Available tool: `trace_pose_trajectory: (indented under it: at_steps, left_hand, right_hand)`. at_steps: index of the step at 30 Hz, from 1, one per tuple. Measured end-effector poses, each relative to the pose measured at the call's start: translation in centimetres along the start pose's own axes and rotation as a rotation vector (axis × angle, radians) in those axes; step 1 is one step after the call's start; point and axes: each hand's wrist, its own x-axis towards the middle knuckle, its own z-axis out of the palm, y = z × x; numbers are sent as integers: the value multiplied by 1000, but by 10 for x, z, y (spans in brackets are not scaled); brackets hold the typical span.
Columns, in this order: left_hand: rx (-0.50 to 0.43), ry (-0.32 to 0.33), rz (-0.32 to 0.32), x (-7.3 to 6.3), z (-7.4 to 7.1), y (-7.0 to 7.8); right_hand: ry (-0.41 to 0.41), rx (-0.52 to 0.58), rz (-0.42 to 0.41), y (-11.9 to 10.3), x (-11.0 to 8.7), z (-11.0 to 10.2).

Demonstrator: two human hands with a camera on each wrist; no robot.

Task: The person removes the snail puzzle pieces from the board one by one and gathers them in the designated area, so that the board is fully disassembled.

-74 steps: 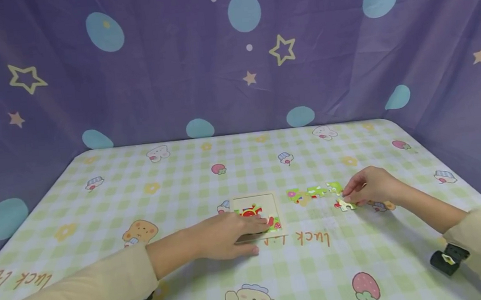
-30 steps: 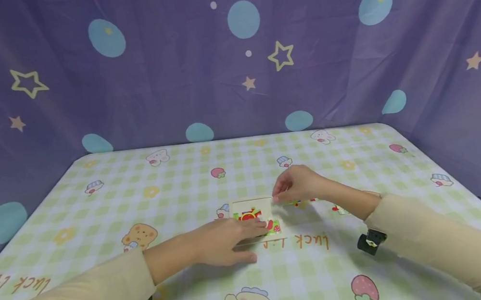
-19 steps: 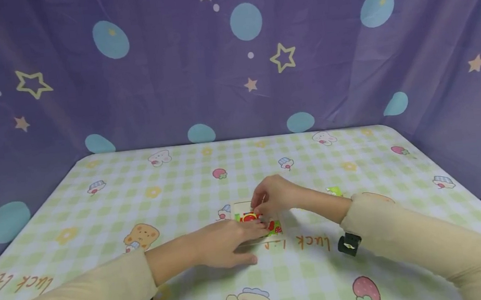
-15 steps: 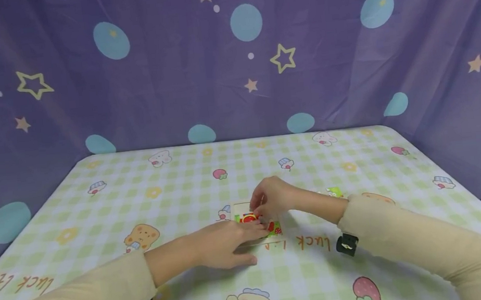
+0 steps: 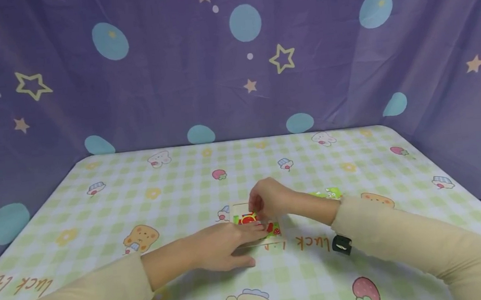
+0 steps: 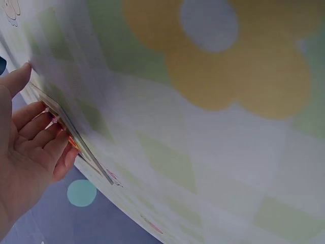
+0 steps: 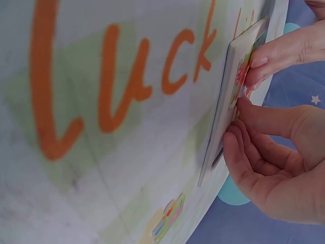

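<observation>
A shallow wooden puzzle tray (image 5: 239, 209) lies mid-table, with colourful jigsaw pieces (image 5: 276, 231) fitted in its near part, red and green among them. My left hand (image 5: 221, 246) lies palm down over the tray's near left side, its straight fingers resting on the pieces and its thumb on the cloth. Above the same tray, my right hand (image 5: 270, 199) pinches with thumb and fingertips at a small puzzle piece, which the fingers almost wholly hide. In the right wrist view the tray's pale edge (image 7: 219, 133) shows beside both hands' fingertips.
Loose green puzzle pieces (image 5: 333, 192) lie on the cloth to the right, partly behind the right forearm. Another loose piece (image 7: 170, 218) shows in the right wrist view. A checked tablecloth (image 5: 184, 290) covers the table; a purple curtain (image 5: 164, 80) hangs behind.
My right hand has come left from the loose pieces to the tray, where it has stayed over the last half second with slight shifts. The left hand has kept its place on the tray.
</observation>
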Motion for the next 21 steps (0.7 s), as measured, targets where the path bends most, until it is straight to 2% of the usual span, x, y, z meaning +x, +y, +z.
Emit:
trace_pose_trajectory:
  at_steps: [3,13,16,21]
  left_hand:
    - [-2,1,2,-4,-1,0]
    - [-8,0,-62,-25,-1,-2]
    - [-23,0,-68,-26,0,-2]
    - [-4,21,-31,-23,-3,-1]
  right_hand:
    - [8,-13,-8,1,0,-1]
    - [35,-34,7,1,1,-1]
    - [20,-24,22,1,2,-1]
    - [-35,23,62,2,5,-4]
